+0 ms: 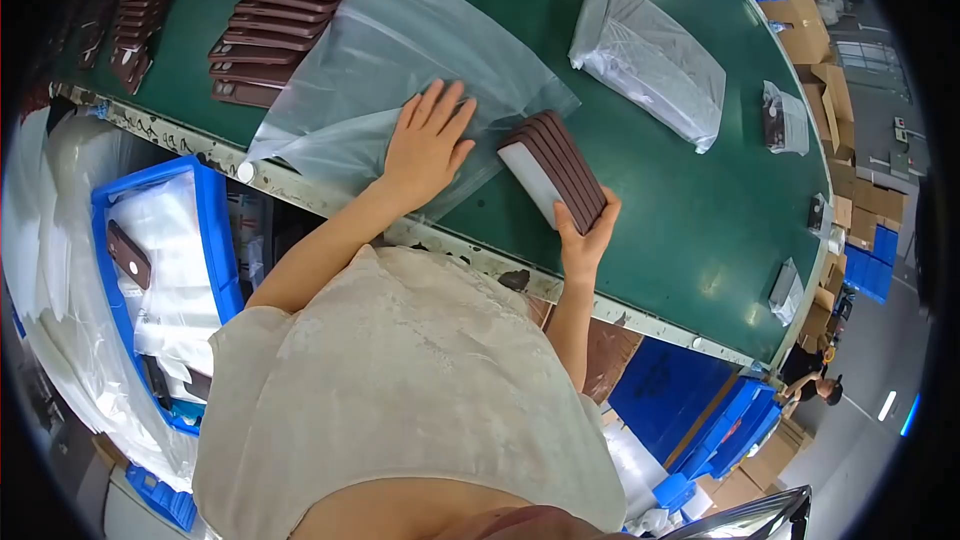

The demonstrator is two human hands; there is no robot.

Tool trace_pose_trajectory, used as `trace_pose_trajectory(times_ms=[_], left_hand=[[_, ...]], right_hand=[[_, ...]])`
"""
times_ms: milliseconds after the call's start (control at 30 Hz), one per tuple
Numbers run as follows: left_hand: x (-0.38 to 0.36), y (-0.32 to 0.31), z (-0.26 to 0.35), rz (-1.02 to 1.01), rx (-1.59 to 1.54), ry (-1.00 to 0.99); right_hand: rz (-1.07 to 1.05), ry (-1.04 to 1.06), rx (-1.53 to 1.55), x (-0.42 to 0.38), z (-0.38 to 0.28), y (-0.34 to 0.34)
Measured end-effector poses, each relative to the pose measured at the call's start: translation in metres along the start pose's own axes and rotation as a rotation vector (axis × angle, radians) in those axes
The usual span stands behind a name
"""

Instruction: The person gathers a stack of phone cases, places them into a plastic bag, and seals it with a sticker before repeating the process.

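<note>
right hand [585, 235] clamped on the near end of a stack of brown cases [553, 169], tilted on the green table [680, 230]. left hand [428, 145] flat, fingers spread, pressing a clear bag [400, 60]. stack looks stiff and light but may fan apart: squeeze across both faces. bag limp, slippery.

Table [660, 200]: dark green.
Cases [553, 168]: brown, white edges.
Bag [400, 70]: clear.
Bin [212, 230]: blue.
Boxes [805, 35]: tan cardboard.

Bare belt [660, 210] between stack [553, 170] and filled bag [648, 55]
</note>
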State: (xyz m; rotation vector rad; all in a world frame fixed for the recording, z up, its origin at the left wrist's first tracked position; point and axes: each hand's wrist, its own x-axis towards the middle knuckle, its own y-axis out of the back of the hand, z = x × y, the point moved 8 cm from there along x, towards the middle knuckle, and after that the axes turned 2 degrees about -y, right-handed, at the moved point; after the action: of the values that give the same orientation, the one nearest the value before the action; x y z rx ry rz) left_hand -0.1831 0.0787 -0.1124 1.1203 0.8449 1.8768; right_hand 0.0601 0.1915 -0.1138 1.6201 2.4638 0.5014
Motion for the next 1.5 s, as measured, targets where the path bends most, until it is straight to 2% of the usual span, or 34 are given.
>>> trace_pose_trajectory(times_ms=[67,200,300,333,433,467,567,600,633,667,700,767,800,833,900,933,1000,1033,1067,1133,1167,1267,1300,1367,1467,1500], left_hand=[[-0.003,0.007,-0.006,0.056,0.015,0.032],[-0.001,-0.001,-0.02,-0.036,-0.054,0.096],[0.012,-0.001,-0.04,0.042,-0.327,0.28],[0.019,0.001,-0.048,0.045,-0.323,0.271],[0.02,-0.008,-0.098,0.028,-1.066,0.75],[0.027,0.003,-0.094,0.041,-1.059,0.748],[0.06,0.06,-0.028,0.052,-0.566,0.267],[0.063,0.065,-0.016,0.046,-0.567,0.26],[0.07,0.06,0.012,-0.129,-0.475,0.054],[0.068,0.053,0.037,-0.295,-0.375,-0.15],[0.064,0.057,0.043,-0.288,-0.375,-0.157],[0.049,0.085,0.055,0.016,-0.177,-0.235],[0.039,0.097,0.059,0.164,-0.074,-0.277],[0.025,0.093,0.054,0.161,-0.071,-0.289],[-0.012,0.104,0.007,0.469,-0.035,0.018],[-0.013,0.101,0.003,0.458,-0.039,0.01],[-0.028,0.101,-0.032,0.521,-0.064,0.403],[-0.034,0.098,-0.044,0.521,-0.061,0.401],[-0.042,0.072,-0.08,0.357,-0.343,0.579],[-0.059,0.019,-0.113,-0.001,-0.904,0.904],[-0.06,0.019,-0.114,0.003,-0.898,0.895],[-0.045,0.032,-0.067,-0.144,-0.563,0.4],[-0.047,0.035,-0.061,-0.146,-0.56,0.388],[-0.05,0.042,-0.039,-0.213,-0.403,0.177],[-0.077,0.04,-0.043,-0.231,-0.464,0.24],[-0.086,0.039,-0.047,-0.242,-0.497,0.279]], right_hand=[[0.027,-0.014,0.044,-0.002,-0.004,-0.002],[0.066,-0.028,0.155,0.004,-0.022,-0.007],[0.054,-0.013,0.234,0.007,-0.03,-0.019],[0.024,-0.03,0.152,0.006,-0.022,-0.026],[-0.054,-0.048,-0.014,0.011,-0.02,-0.042],[-0.081,0.006,0.027,0.014,-0.036,-0.045],[-0.111,0.077,0.115,0.006,-0.07,-0.06],[-0.191,0.16,0.008,0.013,-0.08,-0.078],[-0.268,0.247,-0.104,0.018,-0.089,-0.093],[-0.259,0.252,-0.108,0.02,-0.088,-0.098],[-0.276,0.148,0.034,0.024,-0.075,-0.105],[-0.31,-0.061,0.325,0.029,-0.05,-0.118],[-0.303,-0.055,0.333,0.031,-0.047,-0.119],[-0.254,-0.131,0.405,0.031,-0.037,-0.115],[-0.141,-0.295,0.553,0.025,-0.018,-0.11],[-0.129,-0.302,0.557,0.024,-0.016,-0.111],[-0.115,-0.368,0.62,0.021,-0.012,-0.121],[-0.11,-0.394,0.655,0.022,-0.012,-0.127],[-0.113,-0.389,0.658,0.026,-0.017,-0.131],[-0.135,-0.606,0.836,0.031,-0.018,-0.149],[-0.142,-0.716,0.928,0.033,-0.017,-0.16],[-0.18,-0.717,1.047,0.066,-0.022,-0.188],[-0.2,-0.718,1.101,0.079,-0.023,-0.195],[-0.181,-0.696,1.148,0.108,-0.017,-0.206],[-0.16,-0.661,1.225,0.143,-0.008,-0.22],[-0.091,-0.354,0.849,0.16,-0.014,-0.204]])
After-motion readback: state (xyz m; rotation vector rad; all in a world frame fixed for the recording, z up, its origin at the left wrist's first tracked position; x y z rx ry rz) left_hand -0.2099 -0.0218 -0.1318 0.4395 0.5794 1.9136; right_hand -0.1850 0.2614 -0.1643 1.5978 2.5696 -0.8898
